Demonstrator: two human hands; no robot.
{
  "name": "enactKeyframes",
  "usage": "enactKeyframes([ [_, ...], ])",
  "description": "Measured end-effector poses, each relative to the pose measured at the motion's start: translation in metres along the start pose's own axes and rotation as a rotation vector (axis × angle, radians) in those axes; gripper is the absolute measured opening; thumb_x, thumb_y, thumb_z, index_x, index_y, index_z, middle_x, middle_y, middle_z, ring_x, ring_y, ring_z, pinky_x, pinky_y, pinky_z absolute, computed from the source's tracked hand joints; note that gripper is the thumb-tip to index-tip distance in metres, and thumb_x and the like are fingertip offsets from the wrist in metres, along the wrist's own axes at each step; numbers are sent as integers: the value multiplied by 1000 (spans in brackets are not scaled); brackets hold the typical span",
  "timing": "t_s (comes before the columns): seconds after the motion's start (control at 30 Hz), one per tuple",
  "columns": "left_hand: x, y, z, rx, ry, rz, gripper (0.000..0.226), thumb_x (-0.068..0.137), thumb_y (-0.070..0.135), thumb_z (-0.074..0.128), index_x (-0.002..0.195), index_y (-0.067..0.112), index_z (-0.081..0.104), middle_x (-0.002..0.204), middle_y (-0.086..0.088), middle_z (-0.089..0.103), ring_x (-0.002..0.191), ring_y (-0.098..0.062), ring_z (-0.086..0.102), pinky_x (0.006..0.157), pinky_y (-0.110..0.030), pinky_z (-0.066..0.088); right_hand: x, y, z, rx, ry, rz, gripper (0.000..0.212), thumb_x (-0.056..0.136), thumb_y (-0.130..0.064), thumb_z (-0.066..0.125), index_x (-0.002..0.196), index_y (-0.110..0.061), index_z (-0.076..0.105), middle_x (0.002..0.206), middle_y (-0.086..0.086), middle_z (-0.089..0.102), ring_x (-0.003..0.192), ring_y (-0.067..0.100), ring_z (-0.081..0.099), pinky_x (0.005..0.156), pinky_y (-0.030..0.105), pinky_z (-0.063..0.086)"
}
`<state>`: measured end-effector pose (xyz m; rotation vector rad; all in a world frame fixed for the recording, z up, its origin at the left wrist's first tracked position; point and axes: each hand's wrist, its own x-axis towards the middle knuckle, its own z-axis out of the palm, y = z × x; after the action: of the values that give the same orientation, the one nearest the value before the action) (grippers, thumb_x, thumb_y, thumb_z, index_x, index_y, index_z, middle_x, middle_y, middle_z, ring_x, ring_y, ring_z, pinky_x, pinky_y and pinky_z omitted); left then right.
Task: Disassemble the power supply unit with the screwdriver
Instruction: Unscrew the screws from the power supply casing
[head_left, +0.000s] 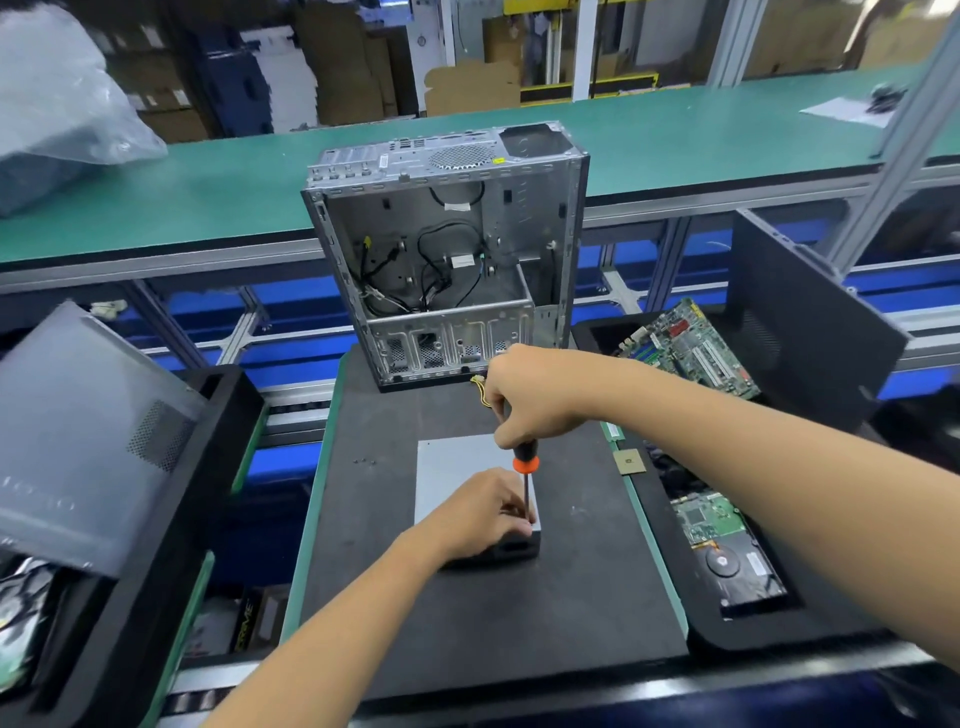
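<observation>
Behind a dark-matted tabletop (467, 613) runs a long green workbench, with stacked cardboard boxes farther back. On the mat lies the power supply unit (457, 470), a grey metal box with a black end facing the viewer.

Above its near right corner, the right hand (530, 400) has its grip wrapped round the black handle of the screwdriver (525, 467), which stands close to upright, orange collar just below the fist and thin shaft running down to the box's top edge. Directly beneath that grip, the left hand (480, 517) rests on the box's near end, fingers curled about the corner and pinching close around the shaft's lower end, steadying it. The tip itself is hidden by those fingers.

The step in hand looks like working a screw at this corner of the casing. The next move likely calls for steady downward pressure while turning, keeping the tip seated so it does not slip out.

Beyond the upper grip stands an open, gutted computer case (447, 260) with loose black cables inside. To the right of the grips, a black tray holds a green motherboard (691, 348); nearer the viewer lie a hard drive (737, 566) and a small processor chip (629, 461). To the left, a grey side panel (88, 431) leans on another tray, and a few tiny loose screws (364, 460) sit on the mat. Nothing crowds the box itself.
</observation>
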<state>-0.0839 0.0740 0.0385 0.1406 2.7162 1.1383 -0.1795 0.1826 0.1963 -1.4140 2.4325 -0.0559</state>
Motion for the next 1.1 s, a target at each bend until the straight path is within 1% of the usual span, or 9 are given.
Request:
enactKeyframes([
  [0.1,0,2,4,64,9,4,3,80,11,70,79,13,70,87,13,56,85,0,53,79,-20,46,-7,2,3,3,16,-15,23,71,-26,62,68,-4,68,63,10,69,63,27,65,42,20,31],
  [0.2,1,2,8,107,25,-21,7,80,12,68,76,17,66,88,14,56,87,-3,53,82,-23,46,-13,2,6,13,38,-12,25,72,-26,64,71,-1,68,65,12,68,55,24,52,41,20,27],
  [0.4,-2,-1,12,111,100,-14,5,78,10,69,75,14,68,84,11,62,87,-4,55,77,-19,46,-25,-1,6,16,87,-26,23,74,-24,65,65,-4,58,59,5,49,51,20,36,42,23,24],
  [0.5,-3,-1,13,109,114,27,15,79,-2,64,75,11,71,82,7,64,83,-6,56,73,-13,45,-28,-3,6,-34,51,-13,23,76,-24,62,65,-5,54,58,6,56,50,19,40,42,22,27],
  [0.6,-4,-3,13,98,145,57,20,78,-10,60,74,6,71,81,0,65,81,-10,56,74,-25,49,-29,-8,4,-112,-45,32,32,83,-27,51,59,-6,50,40,6,58,48,24,57,44,22,36],
  [0.77,-7,-7,17,-141,181,-36,11,76,-8,69,73,3,70,83,4,59,80,-14,61,82,-37,53,-22,-22,-2,-252,-159,54,35,92,-25,40,62,-9,50,26,1,46,45,22,57,47,26,38],
  [0.87,-9,-6,18,-206,171,-50,10,77,-6,70,73,4,69,90,-6,61,86,-22,62,85,-40,52,-19,-28,-6,-317,-235,-5,33,92,-24,45,63,-10,51,33,1,53,48,18,57,48,26,40],
  [0.97,-10,-4,19,-236,179,-42,18,77,-4,71,69,11,67,93,-14,63,87,-24,63,84,-39,54,-19,-36,-6,-459,-234,-106,29,90,-26,53,66,-9,56,64,5,67,50,13,48,44,25,36],
  [1.1,-10,-6,20,-244,179,-44,18,76,-2,71,70,14,67,95,-9,64,85,-17,63,83,-35,54,-16,-42,-7,-521,-232,-206,14,84,-17,60,73,-9,56,71,5,58,62,20,50,49,28,38],
])
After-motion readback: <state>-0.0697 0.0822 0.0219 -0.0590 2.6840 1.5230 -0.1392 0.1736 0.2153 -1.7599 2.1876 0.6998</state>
